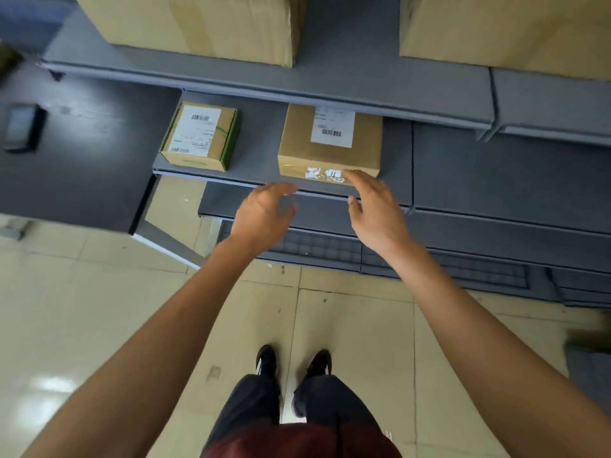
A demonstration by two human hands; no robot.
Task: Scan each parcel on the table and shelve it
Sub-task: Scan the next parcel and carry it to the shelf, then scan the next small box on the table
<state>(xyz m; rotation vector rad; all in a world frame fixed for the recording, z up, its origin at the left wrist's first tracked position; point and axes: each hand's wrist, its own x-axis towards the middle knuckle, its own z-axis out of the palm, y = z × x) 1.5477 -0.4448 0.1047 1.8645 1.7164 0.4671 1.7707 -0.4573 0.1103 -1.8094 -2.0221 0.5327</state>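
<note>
A brown cardboard parcel (330,150) with a white barcode label lies on the grey middle shelf (258,173), close to its front edge. My right hand (373,209) is at the parcel's front right corner, fingers loose, fingertips touching or nearly touching it. My left hand (264,213) hovers just in front of the shelf edge, left of the parcel, fingers relaxed and holding nothing. A second, smaller parcel (201,137) with green tape and a white label sits further left on the same shelf. A dark handheld scanner (23,127) lies on the dark table (82,160) at the left.
Large cardboard boxes (198,24) stand on the upper shelf (297,84), which overhangs the middle one. A lower shelf (463,226) runs beneath. Tiled floor and my feet (291,361) are below. The right half of the middle shelf holds nothing.
</note>
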